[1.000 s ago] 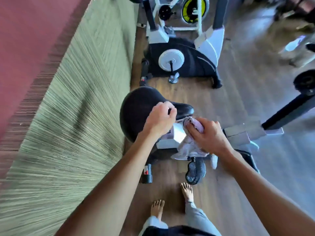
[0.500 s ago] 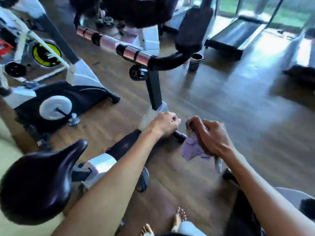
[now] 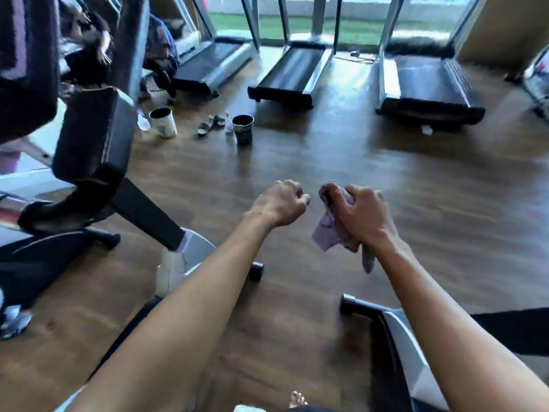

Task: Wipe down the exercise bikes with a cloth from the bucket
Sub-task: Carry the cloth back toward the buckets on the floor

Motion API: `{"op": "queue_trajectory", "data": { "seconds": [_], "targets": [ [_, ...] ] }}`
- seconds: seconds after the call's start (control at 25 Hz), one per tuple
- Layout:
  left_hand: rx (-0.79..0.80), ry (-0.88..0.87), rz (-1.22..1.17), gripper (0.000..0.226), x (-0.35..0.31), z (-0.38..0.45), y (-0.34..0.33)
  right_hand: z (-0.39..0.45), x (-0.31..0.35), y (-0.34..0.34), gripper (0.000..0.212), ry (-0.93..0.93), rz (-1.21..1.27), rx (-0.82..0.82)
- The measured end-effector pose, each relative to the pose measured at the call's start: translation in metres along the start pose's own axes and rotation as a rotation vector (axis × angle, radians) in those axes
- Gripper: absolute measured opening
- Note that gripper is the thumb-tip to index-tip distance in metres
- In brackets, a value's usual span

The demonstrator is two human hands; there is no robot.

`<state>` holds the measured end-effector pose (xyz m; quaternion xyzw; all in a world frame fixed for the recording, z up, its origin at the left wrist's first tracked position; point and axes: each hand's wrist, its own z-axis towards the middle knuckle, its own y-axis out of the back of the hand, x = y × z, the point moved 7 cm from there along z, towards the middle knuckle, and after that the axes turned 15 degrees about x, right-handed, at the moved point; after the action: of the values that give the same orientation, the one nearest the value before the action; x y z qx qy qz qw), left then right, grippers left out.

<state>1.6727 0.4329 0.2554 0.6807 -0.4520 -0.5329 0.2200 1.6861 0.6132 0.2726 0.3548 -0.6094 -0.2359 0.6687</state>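
Note:
My right hand (image 3: pixel 361 214) grips a bunched pale lilac cloth (image 3: pixel 328 231), one end hanging below my wrist. My left hand (image 3: pixel 282 203) hovers just to its left, fingers curled and holding nothing, a small gap from the cloth. Both hands are held in the air over the wooden floor. An exercise bike (image 3: pixel 89 162) with a black console and slanted black post stands at the left, apart from both hands. A dark bucket (image 3: pixel 243 129) and a white bucket (image 3: pixel 163 123) stand on the floor further ahead.
Three treadmills (image 3: pixel 292 72) line the glass wall at the back. Sandals (image 3: pixel 211 124) and small bottles (image 3: pixel 228 123) lie between the buckets. A second bike's base (image 3: pixel 395 337) sits at lower right. A person (image 3: pixel 157 49) is at the upper left. My bare foot (image 3: pixel 297 399) shows below.
My view has swung from the black saddle by the wall round to the open floor, buckets and treadmills. My left hand came off the saddle; my right hand still holds the cloth.

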Motion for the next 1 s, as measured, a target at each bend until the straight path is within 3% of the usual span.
{"op": "queue_trajectory", "data": {
  "seconds": [0.36, 0.6, 1.0],
  "targets": [
    [0.036, -0.085, 0.131, 0.027, -0.056, 0.142, 0.043, 0.095, -0.046, 0.042, 0.061, -0.215, 0.168, -0.229],
    [0.148, -0.206, 0.237, 0.029, -0.079, 0.249, 0.057, 0.155, -0.081, 0.045, 0.06, -0.359, 0.122, -0.324],
    [0.157, -0.183, 0.159, 0.029, -0.028, 0.439, 0.158, 0.394, -0.079, 0.041, 0.059, -0.302, -0.032, -0.168]
  ]
}}
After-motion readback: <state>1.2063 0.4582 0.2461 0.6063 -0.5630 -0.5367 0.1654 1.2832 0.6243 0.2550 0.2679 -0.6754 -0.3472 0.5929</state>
